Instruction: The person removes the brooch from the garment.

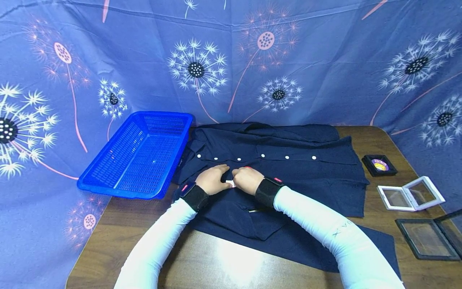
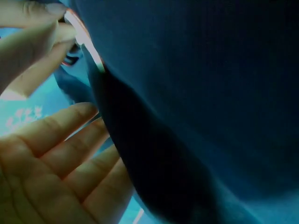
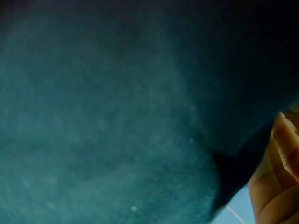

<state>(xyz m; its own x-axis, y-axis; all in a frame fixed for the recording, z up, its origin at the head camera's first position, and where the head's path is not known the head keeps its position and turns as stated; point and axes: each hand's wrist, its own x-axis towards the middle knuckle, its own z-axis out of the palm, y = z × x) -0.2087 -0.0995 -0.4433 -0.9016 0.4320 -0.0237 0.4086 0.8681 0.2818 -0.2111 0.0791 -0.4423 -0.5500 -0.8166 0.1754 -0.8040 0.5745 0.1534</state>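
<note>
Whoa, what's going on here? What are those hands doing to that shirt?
A person is working with both hands on a dark shirt lying on a wooden table. The right hand grips a small white-and-red piece at the cloth; the left hand touches the cloth beside it. I can't tell what the piece is. A blue basket stands on the left. On the right are a purple disc in a black box, plus open white and black frames.

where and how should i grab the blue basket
Probably by the rim of the blue basket, at the middle of each long side, coming from above. It sits open-side up, its shape is elongated, and the raised rim runs all round, so opposite holds should balance it.
</note>
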